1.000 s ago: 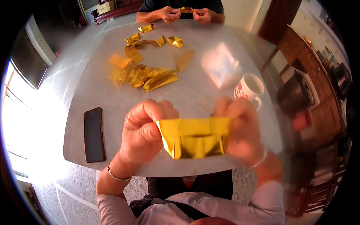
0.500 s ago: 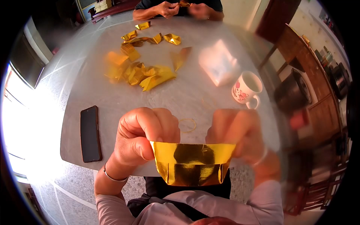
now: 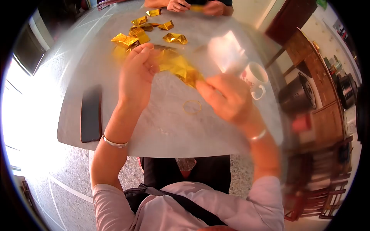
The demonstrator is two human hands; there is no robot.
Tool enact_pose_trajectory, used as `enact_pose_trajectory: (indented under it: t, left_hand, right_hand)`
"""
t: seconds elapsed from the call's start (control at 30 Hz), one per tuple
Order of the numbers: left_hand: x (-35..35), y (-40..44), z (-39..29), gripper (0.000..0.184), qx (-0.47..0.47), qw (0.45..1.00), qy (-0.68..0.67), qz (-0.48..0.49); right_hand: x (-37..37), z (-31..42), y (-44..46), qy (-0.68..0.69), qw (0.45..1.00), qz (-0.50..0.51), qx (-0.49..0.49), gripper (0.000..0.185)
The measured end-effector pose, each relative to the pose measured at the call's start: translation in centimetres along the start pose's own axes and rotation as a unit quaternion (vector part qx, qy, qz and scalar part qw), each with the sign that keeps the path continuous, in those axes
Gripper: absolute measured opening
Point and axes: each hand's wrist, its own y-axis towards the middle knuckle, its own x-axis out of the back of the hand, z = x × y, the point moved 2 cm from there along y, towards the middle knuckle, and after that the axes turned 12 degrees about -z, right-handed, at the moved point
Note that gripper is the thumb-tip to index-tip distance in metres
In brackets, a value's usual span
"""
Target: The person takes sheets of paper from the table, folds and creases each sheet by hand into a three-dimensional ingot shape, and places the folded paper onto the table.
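My right hand (image 3: 229,98) is closed, its thumb and finger pinching the near right end of shiny gold foil paper (image 3: 187,73). Over the left part of the gold pile, my left hand (image 3: 137,75) has bent fingers beside the foil; motion blurs their tips, so whether they grip it cannot be made out. Behind the hands lie loose gold sheets (image 3: 139,34) and several folded gold pieces, one of them a boat-like piece (image 3: 175,38). A thin yellow rubber band (image 3: 192,107) rests on the table between my forearms.
A dark phone (image 3: 91,115) lies at the left of the grey table (image 3: 173,134). On the right are a blurred white plastic packet (image 3: 226,52) and a white mug (image 3: 255,77). Across the table, another person's hands (image 3: 179,5) hold a small gold piece.
Both my hands have moved forward from the near edge to the gold pile. The open-looking gold piece is no longer held up in front of me. The rubber band shows fully now.
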Motion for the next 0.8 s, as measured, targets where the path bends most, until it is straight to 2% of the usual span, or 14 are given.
enact_pose_trajectory:
  t: [0.1, 0.2, 0.3, 0.4, 0.5, 0.63, 0.73, 0.8]
  left_hand:
    - [0.8, 0.6, 0.6, 0.02, 0.012, 1.0, 0.008, -0.018]
    - [1.5, 1.2, 1.1, 0.019, 0.004, 0.998, 0.005, -0.064]
    - [2.4, 1.8, 1.4, 0.018, -0.003, 0.995, 0.002, -0.101]
    - [3.3, 2.6, 1.7, 0.018, -0.006, 0.994, 0.005, -0.11]
    - [3.6, 2.9, 1.7, 0.019, -0.012, 0.992, 0.033, -0.119]
    - [2.3, 2.5, 0.5, 0.025, -0.048, 0.992, 0.045, -0.106]
    - [0.7, 1.7, -0.9, 0.029, -0.143, 0.984, 0.087, -0.052]
    - [0.3, 1.5, -1.2, 0.028, -0.225, 0.956, 0.188, 0.0]
  right_hand:
    - [-0.2, 0.0, -0.2, -0.013, 1.0, 0.01, -0.021, 0.015]
    - [-0.7, -0.4, -0.6, 0.001, 0.995, 0.028, -0.1, 0.01]
    - [-1.8, -2.1, -0.9, -0.042, 0.984, 0.079, -0.156, 0.005]
    - [-4.3, -5.4, 0.4, -0.07, 0.969, 0.087, -0.22, 0.005]
    - [-6.4, -7.8, 2.6, -0.028, 0.971, 0.049, -0.231, 0.007]
    - [-6.6, -6.3, 3.9, 0.021, 0.991, 0.052, -0.121, 0.004]
    - [-4.3, -3.3, 4.1, 0.039, 0.995, 0.064, -0.068, 0.004]
    - [-2.8, -2.0, 4.1, 0.022, 0.997, 0.06, -0.035, 0.007]
